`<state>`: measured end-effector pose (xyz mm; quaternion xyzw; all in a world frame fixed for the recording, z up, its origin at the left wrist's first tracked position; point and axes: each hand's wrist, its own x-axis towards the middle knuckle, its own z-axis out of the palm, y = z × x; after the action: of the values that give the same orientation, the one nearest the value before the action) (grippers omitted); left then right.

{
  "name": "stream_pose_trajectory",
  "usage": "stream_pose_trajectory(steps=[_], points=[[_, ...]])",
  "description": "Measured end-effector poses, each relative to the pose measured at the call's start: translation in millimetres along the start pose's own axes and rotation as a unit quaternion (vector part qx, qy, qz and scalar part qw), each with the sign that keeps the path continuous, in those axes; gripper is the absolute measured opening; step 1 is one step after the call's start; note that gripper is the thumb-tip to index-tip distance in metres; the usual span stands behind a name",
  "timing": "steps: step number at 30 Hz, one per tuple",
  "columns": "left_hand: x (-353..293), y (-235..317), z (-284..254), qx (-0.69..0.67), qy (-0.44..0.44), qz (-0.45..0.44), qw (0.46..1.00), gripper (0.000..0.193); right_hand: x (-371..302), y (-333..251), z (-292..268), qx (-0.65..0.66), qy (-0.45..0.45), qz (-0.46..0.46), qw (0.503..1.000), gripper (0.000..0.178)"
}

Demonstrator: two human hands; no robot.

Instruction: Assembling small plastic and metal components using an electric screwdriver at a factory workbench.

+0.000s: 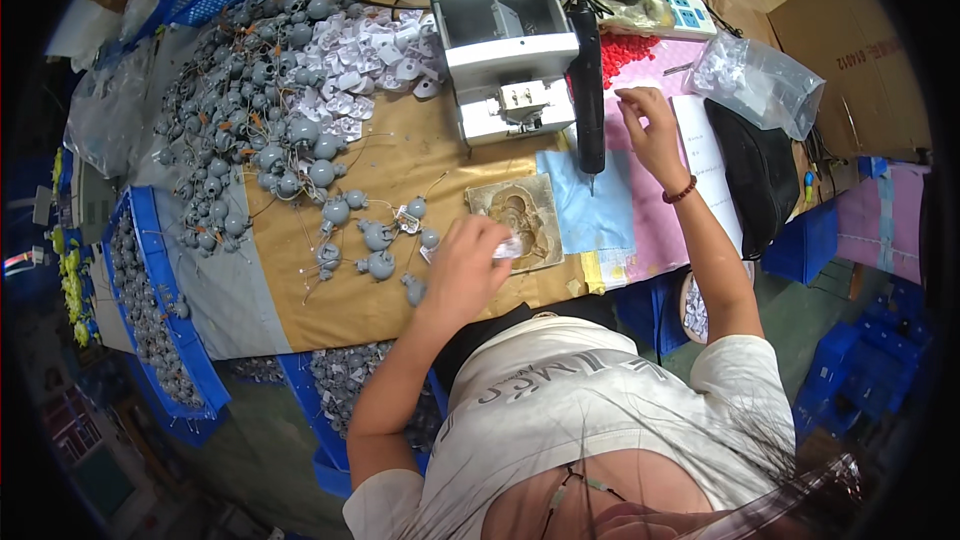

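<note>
My left hand (466, 268) is closed on a small white plastic part (508, 247), at the near left side of a square, tan block with a hollow (545, 210). Grey round parts with thin wires (376, 235) lie loose just beyond and left of that hand; several more form a large heap (240, 110). My right hand (648, 125) is raised over the table's right side, near a pile of small red pieces (625, 55). Its fingers are bent, with a gap between thumb and forefinger and nothing visible in them. A black electric screwdriver (590, 90) hangs upright left of it.
A silver box-shaped machine (505, 55) stands at the back middle, beside a heap of white plastic parts (375, 55). A blue sheet (590, 205), a written paper (705, 155), a black pouch (755, 180) and a clear bag (760, 85) lie right. A blue bin (205, 365) of grey parts stands left.
</note>
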<state>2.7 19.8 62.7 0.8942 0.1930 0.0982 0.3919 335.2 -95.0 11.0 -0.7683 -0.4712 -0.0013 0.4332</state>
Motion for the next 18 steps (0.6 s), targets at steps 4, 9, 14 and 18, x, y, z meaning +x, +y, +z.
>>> stream_pose_trajectory(steps=[4, 9, 14, 18], points=[[16.6, -8.6, 27.7, 0.093, 0.051, -0.015, 0.994, 0.044, -2.5, -59.6, 0.0, 0.109, -0.088, -0.055, 0.989, 0.015], [11.3, -7.8, 35.6, 0.072, 0.098, -0.059, 0.991, 0.050, -45.3, -100.3, 35.7, 0.201, -0.270, -0.084, 0.938, 0.015], [-27.2, -35.5, 9.7, 0.125, 0.220, -0.058, 0.966, 0.039, -66.8, -102.2, 68.1, 0.170, -0.207, -0.163, 0.950, 0.021], [-53.9, -60.7, -21.4, 0.246, 0.232, -0.158, 0.928, 0.031, -68.0, -102.5, 79.7, 0.085, -0.138, -0.258, 0.952, 0.023]])
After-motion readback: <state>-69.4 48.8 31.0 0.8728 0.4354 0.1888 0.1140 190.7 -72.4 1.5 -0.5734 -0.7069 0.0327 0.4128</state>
